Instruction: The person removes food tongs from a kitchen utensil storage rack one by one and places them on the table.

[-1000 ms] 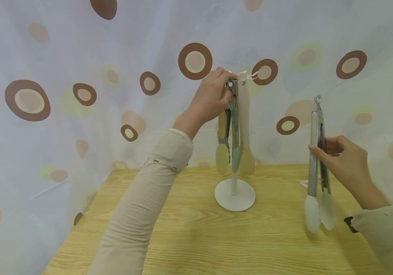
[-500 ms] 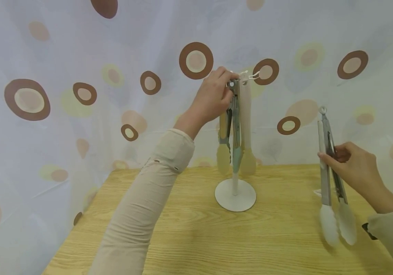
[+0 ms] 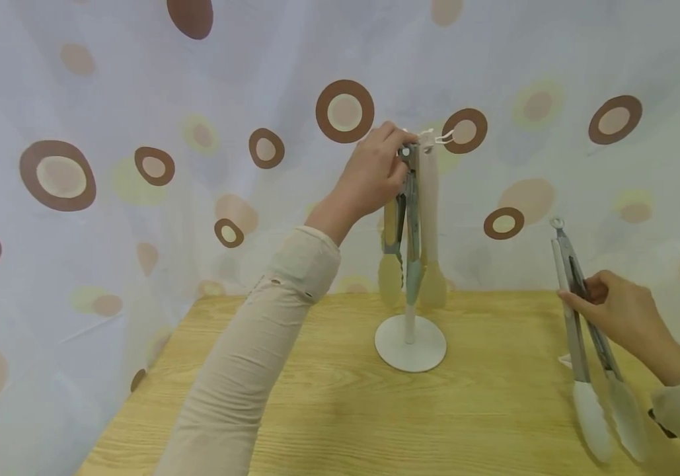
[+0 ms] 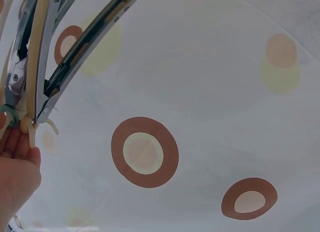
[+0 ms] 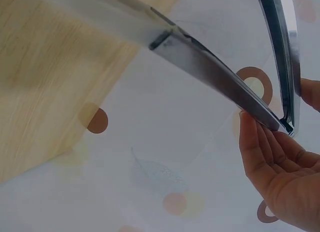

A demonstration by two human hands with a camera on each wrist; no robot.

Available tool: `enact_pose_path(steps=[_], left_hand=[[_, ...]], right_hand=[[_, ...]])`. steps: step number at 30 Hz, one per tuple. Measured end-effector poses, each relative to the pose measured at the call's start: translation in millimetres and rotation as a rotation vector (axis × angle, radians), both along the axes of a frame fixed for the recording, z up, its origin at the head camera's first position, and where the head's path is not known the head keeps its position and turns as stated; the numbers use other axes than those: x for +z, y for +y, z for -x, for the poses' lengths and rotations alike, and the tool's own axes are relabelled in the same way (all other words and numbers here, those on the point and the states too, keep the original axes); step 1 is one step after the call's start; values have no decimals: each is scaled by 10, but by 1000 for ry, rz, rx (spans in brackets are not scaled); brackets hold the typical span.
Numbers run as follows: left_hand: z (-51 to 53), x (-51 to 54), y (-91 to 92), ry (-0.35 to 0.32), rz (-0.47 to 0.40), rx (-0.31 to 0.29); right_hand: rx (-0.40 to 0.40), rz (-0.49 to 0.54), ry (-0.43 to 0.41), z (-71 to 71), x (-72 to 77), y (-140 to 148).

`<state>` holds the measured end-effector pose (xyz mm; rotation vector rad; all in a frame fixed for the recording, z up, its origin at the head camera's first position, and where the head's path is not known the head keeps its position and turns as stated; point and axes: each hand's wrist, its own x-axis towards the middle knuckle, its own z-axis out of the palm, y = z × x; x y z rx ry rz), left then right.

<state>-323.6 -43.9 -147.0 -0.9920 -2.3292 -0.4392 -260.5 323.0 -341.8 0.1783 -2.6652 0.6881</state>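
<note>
In the head view, my left hand grips the top of a white utensil stand, among the hanging tongs' upper ends; its fingertips are partly hidden. Tongs with yellow tips, tongs with teal tips and pale beige tongs hang from it. The left wrist view shows metal tongs beside the left fingers. At the right, my right hand holds metal tongs with white tips by the arms, thumb on one side and fingers on the other. These tongs are spread, tips down, tilted, pull ring upward.
The stand's round base sits on a wood-grain table. Behind the table hangs a white curtain with brown and yellow spots. White hooks stick out at the stand's top, right of the left hand.
My right hand has moved down and to the right with the white-tipped tongs, which lean more and look wider apart. The left hand stays at the stand's top. The head view shifts slightly.
</note>
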Motion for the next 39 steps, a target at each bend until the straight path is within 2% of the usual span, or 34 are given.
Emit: enact_pose_path(steps=[7, 19, 25, 35, 39], left_hand=[[-3, 12, 24, -8, 5, 6], [-13, 8, 7, -4, -6, 6], [-7, 9, 5, -4, -6, 7], [2, 9, -1, -7, 3, 13], [12, 2, -1, 5, -7, -4]], right_hand=[[15, -47, -54, 16, -117, 98], [52, -95, -115, 69, -221, 162], [73, -109, -107, 110, -291, 167], [85, -136, -93, 84, -367, 141], [84, -129, -121, 93, -403, 146]])
